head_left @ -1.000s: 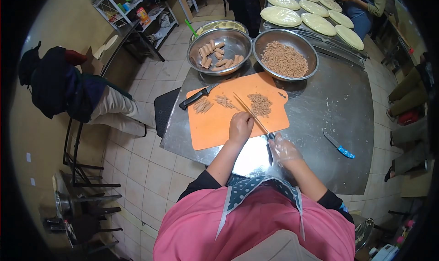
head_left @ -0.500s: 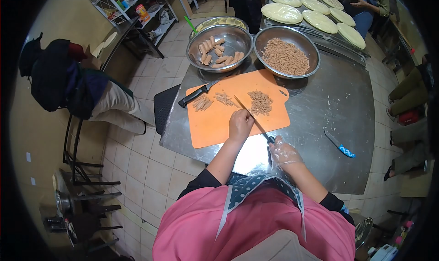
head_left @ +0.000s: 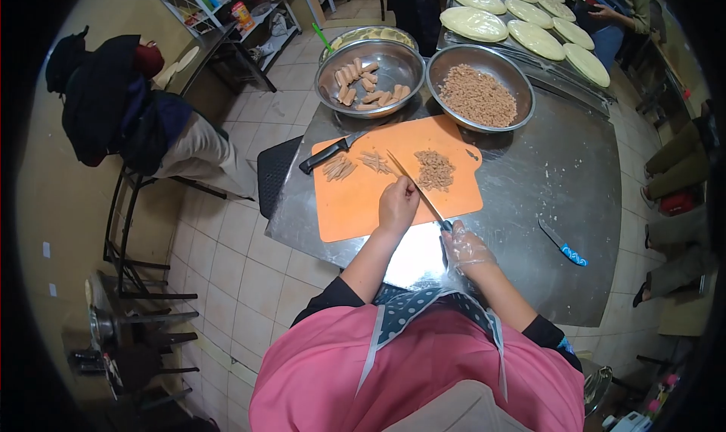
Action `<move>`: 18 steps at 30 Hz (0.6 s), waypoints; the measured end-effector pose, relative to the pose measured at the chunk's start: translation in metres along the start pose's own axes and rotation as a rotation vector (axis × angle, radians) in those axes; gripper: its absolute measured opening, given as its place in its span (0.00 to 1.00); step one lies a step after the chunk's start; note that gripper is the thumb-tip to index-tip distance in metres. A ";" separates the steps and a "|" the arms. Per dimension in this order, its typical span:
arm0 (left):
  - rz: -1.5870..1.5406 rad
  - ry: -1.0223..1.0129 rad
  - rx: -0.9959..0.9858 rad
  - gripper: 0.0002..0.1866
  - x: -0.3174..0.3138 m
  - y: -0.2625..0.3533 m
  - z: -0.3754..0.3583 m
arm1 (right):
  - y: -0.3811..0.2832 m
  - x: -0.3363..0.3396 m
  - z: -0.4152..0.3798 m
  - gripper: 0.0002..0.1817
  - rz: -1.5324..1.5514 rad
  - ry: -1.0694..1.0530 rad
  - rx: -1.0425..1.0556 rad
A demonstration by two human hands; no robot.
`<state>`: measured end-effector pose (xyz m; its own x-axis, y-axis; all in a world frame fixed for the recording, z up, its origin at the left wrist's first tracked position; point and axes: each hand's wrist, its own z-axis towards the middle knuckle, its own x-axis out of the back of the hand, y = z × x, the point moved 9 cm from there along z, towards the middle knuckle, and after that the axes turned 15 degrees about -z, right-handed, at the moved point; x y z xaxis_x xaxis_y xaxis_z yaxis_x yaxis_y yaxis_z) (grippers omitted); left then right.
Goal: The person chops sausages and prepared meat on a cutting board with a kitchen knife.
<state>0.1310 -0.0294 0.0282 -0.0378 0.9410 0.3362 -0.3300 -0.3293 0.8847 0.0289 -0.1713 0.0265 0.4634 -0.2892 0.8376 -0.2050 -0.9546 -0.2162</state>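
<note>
My right hand (head_left: 464, 249), in a clear plastic glove, is wrapped round the dark handle of a knife (head_left: 425, 195) whose blade points up and left over the orange cutting board (head_left: 349, 211). My left hand (head_left: 398, 205) is bare, its fingers curled close beside the blade. Whatever lies under those fingers is hidden. Ahead of the blade are a few thin sausage strips (head_left: 374, 162), with a larger bunch of strips (head_left: 338, 168) to their left. Diced sausage (head_left: 434, 170) is heaped right of the blade. A second, black-handled knife (head_left: 325, 154) rests at the board's upper left edge.
Behind the board stand a metal bowl of sausage pieces (head_left: 328, 97) and a metal bowl of diced sausage (head_left: 527, 103). A blue-handled knife (head_left: 572, 255) lies on the steel table (head_left: 541, 205) at right. Pale dough rounds (head_left: 474, 24) fill trays beyond. Other people stand left and right.
The view has shifted slightly, so the board and bowls appear a little further right. Both hands stay at the board with the knife between them. The person at left has moved slightly.
</note>
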 end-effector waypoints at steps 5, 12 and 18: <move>0.145 -0.023 -0.150 0.09 0.016 0.007 0.016 | 0.008 0.003 0.012 0.24 0.162 0.012 0.050; 0.485 -0.092 -0.326 0.18 0.050 -0.015 0.058 | 0.023 0.003 0.016 0.26 0.168 0.012 0.023; 0.364 -0.385 0.107 0.18 0.039 -0.043 0.060 | 0.026 -0.002 0.018 0.26 0.153 -0.023 0.006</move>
